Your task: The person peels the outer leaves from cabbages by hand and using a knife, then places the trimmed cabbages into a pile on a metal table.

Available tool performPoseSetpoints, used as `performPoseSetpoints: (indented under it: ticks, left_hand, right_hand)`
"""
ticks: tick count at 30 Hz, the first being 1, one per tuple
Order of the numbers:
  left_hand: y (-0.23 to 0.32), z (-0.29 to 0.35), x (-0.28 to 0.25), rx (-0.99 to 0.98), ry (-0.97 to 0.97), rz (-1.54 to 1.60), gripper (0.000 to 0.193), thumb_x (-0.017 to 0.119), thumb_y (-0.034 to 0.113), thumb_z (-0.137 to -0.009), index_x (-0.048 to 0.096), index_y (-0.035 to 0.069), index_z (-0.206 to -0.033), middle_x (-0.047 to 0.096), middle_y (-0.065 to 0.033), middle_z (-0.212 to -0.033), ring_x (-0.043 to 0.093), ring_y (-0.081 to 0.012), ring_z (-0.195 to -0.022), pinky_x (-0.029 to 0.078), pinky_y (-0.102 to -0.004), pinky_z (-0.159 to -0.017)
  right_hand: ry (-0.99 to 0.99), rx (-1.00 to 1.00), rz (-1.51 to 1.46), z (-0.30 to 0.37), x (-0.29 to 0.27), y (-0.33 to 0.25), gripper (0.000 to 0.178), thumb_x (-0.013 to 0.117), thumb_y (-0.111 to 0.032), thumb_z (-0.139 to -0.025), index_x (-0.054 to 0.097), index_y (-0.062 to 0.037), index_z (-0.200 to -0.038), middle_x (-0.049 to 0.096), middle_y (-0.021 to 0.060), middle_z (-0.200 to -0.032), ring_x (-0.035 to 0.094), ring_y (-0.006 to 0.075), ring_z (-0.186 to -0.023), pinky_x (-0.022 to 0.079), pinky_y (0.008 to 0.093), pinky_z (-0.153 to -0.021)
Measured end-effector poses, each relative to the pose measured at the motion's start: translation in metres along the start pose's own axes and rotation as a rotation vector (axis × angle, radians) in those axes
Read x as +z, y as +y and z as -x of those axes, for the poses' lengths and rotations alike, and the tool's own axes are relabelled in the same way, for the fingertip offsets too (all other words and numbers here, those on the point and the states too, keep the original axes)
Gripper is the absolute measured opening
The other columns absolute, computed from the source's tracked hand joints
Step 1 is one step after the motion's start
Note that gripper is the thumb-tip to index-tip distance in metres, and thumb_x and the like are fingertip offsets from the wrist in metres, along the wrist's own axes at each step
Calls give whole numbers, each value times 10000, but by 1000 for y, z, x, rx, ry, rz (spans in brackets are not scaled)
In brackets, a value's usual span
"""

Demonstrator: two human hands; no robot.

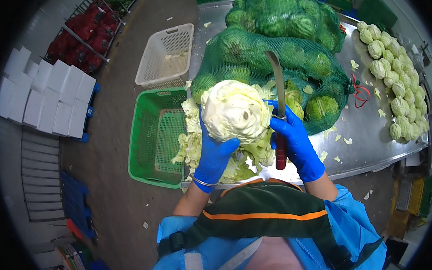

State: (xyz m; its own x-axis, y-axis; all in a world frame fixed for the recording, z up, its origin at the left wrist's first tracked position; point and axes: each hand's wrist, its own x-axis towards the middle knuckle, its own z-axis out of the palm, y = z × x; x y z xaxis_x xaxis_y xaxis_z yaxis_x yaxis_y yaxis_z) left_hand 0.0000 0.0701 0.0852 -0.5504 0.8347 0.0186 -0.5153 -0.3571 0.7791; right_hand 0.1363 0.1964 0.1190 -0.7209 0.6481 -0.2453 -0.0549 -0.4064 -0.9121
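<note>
Between my hands, above the metal table, is a pale trimmed cabbage [234, 112] with a small brown spot. My left hand [213, 152], in a blue glove, is wrapped round its left and lower side. My blue-gloved right hand [294, 138] grips a knife [278, 83] by its dark red handle, the curved blade pointing away from me; its fingers also reach the cabbage's right side. Loose cabbage leaves [192, 148] lie beneath and left of the cabbage. Just beyond, green mesh sacks [270, 59] of cabbages cover the table, one tied with red string.
Left of the table stand a green crate [133, 144] and a white crate [144, 65]. Trimmed cabbages [399, 84] are piled along the right edge of the metal table [358, 142]. White boxes [52, 92] and red sacks [81, 37] stand farther left.
</note>
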Motion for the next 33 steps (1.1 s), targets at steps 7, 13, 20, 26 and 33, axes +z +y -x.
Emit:
performPoseSetpoints:
  ticks: [7, 13, 20, 26, 33]
  left_hand:
    - [11, -3, 1, 195, -141, -566, 1122, 834, 214, -544, 106, 53, -1383, 270, -143, -1357, 313, -262, -1251, 301, -381, -1030]
    - [-11, 3, -20, 264, -166, -905, 1066, 847, 290, -542, 198, 17, -1343, 261, -169, -1343, 305, -285, -1247, 277, -396, -1033]
    - [-88, 3, -75, 64, 105, -954, 1024, 853, 300, -538, 258, 34, -1327, 320, -173, -1268, 375, -284, -1171, 348, -386, -980]
    - [-133, 9, -93, 138, 39, -1296, 925, 820, 298, -591, 299, 50, -1315, 339, -171, -1261, 366, -300, -1181, 320, -390, -990]
    - [-134, 7, -100, 59, 35, -1202, 897, 817, 279, -596, 320, 42, -1304, 360, -166, -1251, 376, -299, -1169, 330, -387, -979]
  right_hand:
    - [30, -43, 121, -13, -21, 38, 418, 555, -201, -819, 489, -66, -1208, 565, 51, -1011, 547, 92, -716, 442, 205, -487]
    - [-30, 219, 45, -5, -23, 46, 442, 549, -310, -825, 510, -74, -1197, 564, 57, -1073, 538, 78, -756, 438, 195, -511]
    - [93, -18, 418, -12, -46, 88, 370, 525, -124, -857, 458, -110, -1221, 528, 6, -1127, 521, 90, -801, 472, 243, -574]
    - [-85, -247, 1075, 21, -61, 117, 417, 476, -207, -890, 430, -256, -1301, 524, 101, -802, 571, 270, -699, 469, 354, -618]
    - [-86, -223, 1206, 23, -69, 141, 431, 481, -174, -879, 434, -280, -1294, 526, 94, -785, 571, 268, -668, 475, 352, -594]
